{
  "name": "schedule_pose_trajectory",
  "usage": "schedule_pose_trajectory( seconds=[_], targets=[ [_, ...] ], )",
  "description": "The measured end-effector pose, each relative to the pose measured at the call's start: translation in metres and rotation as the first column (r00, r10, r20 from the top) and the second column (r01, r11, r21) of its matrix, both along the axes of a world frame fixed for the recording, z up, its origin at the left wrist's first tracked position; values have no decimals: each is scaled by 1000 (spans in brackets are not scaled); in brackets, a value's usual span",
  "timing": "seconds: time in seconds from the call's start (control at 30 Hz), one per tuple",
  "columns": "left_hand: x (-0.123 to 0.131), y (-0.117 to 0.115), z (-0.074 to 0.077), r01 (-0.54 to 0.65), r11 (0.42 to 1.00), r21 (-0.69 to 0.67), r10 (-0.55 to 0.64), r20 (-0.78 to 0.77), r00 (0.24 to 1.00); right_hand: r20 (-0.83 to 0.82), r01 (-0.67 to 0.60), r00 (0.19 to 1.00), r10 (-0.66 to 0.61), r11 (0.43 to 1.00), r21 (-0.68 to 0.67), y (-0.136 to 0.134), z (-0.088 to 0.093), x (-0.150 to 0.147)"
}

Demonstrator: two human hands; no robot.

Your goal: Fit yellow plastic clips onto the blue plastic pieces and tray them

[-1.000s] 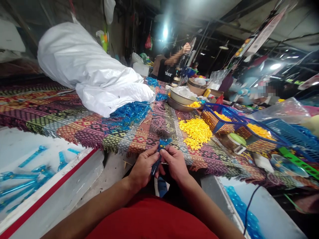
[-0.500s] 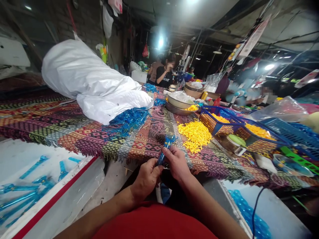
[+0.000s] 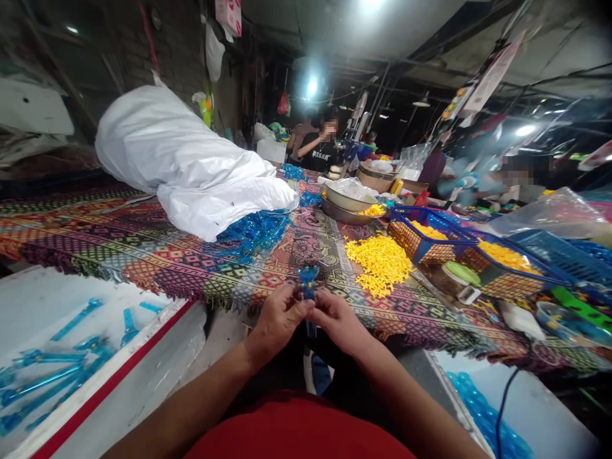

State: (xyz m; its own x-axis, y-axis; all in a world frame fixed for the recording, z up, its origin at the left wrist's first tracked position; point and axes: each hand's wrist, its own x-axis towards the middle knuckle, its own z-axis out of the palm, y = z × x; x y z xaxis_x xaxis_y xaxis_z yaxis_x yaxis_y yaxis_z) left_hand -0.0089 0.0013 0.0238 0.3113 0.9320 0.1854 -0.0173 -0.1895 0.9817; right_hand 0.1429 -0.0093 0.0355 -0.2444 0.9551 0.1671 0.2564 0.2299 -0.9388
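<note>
My left hand (image 3: 276, 322) and my right hand (image 3: 338, 320) meet at the near edge of the table, both closed on one translucent blue plastic piece (image 3: 308, 284). It stands upright between my fingertips, its forked top above them. Beyond it, a pile of small yellow plastic parts (image 3: 380, 257) lies on the patterned cloth (image 3: 143, 245). A heap of blue plastic pieces (image 3: 253, 229) spills from under a big white sack (image 3: 186, 162).
A blue mesh basket (image 3: 421, 236) of yellow parts and metal bowls (image 3: 347, 201) sit at the right. At lower left a white bin (image 3: 95, 382) holds several blue pieces. Another white bin (image 3: 526, 408) is at lower right. A person in black (image 3: 321, 145) sits at the far end.
The blue piece has turned from a slant to upright. My left hand rose to meet my right at the piece. The view shifted slightly.
</note>
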Motion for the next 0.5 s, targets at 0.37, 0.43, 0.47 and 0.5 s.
schedule_pose_trajectory(
  seconds=[0.37, 0.43, 0.47, 0.5],
  targets=[
    [13, 1, 13, -73, 965, -250, 195, 509, 838, 221, -48, 975, 35, 998, 51, -17, -20, -18],
    [18, -1, 13, -18, 960, -278, 181, 575, 798, 183, -65, 982, 50, 995, 76, -19, -26, -20],
    [20, -3, 12, -7, 961, -277, 175, 587, 790, 159, -64, 986, 49, 994, 89, -21, -31, -21],
    [20, -5, 11, -1, 964, -267, 165, 591, 789, 135, -59, 990, 45, 993, 100, -23, -35, -22]
  ],
)
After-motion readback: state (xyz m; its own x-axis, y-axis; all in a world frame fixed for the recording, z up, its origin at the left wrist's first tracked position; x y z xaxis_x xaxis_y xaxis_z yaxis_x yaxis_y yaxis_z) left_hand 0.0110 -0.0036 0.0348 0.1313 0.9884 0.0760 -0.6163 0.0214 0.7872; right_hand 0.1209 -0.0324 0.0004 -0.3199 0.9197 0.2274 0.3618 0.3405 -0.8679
